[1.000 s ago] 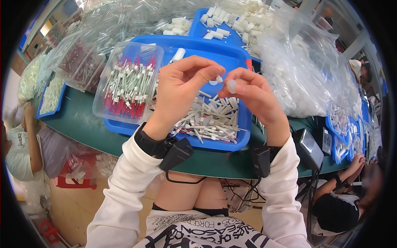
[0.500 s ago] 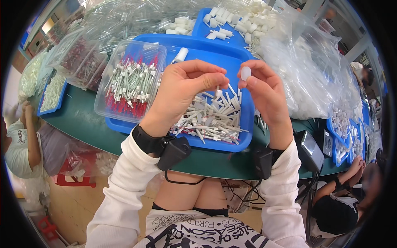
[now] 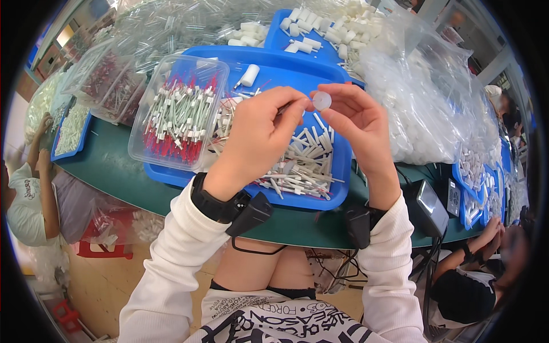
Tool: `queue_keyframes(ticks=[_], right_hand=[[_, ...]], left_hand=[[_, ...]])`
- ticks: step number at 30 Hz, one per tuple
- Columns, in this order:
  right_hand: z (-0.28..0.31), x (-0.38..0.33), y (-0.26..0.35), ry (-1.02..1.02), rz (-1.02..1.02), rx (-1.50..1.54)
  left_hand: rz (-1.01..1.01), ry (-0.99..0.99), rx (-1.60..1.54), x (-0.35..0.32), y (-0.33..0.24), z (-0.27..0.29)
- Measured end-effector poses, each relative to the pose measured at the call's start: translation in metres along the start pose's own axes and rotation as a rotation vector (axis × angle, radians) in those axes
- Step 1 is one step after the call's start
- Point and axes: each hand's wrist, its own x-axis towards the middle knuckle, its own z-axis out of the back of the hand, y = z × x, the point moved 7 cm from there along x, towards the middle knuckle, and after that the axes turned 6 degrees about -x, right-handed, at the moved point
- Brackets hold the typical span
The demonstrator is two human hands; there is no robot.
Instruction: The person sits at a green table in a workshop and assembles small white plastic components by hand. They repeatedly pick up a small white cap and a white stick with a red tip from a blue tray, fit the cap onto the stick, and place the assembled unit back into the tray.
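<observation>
Between the thumb and fingers of my right hand (image 3: 363, 117) is a white cylinder (image 3: 322, 101), its round end facing up toward me. My left hand (image 3: 254, 128) is pinched right beside that cylinder, its fingertips at the round end. Whatever the left fingers hold is too small and hidden to make out. Both hands are above a blue tray (image 3: 341, 166) with a heap of thin white sticks (image 3: 303, 177), some with red threads. A white cylinder with a thin stem (image 3: 249, 75) lies alone near the tray's far side.
A clear plastic box (image 3: 137, 151) of white-tipped sticks with red threads overlaps the tray's left side. Behind are another blue tray (image 3: 275, 34) of white cylinders and clear plastic bags (image 3: 412, 97). A grey device (image 3: 430, 207) stands at right. Other people sit at both sides.
My right hand has moved a little left and turned the cylinder's round end more toward me. My left hand has rolled inward, its fingertips now against the cylinder.
</observation>
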Motion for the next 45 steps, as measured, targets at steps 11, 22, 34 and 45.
queue_keyframes(ticks=[11, 22, 34, 45], right_hand=[[-0.003, -0.002, 0.006, -0.007, 0.105, -0.398], [-0.001, -0.001, 0.006, -0.027, 0.094, -0.414], [-0.002, -0.002, 0.002, -0.021, 0.131, -0.505], [0.001, -0.001, -0.003, 0.024, 0.080, -0.394]], left_hand=[[-0.315, 0.010, 0.418, -0.003, -0.014, -0.001], [-0.302, 0.039, 0.386, -0.003, -0.015, -0.002], [-0.308, 0.068, 0.436, -0.004, -0.013, -0.004], [-0.288, 0.111, 0.372, -0.005, -0.009, -0.006]])
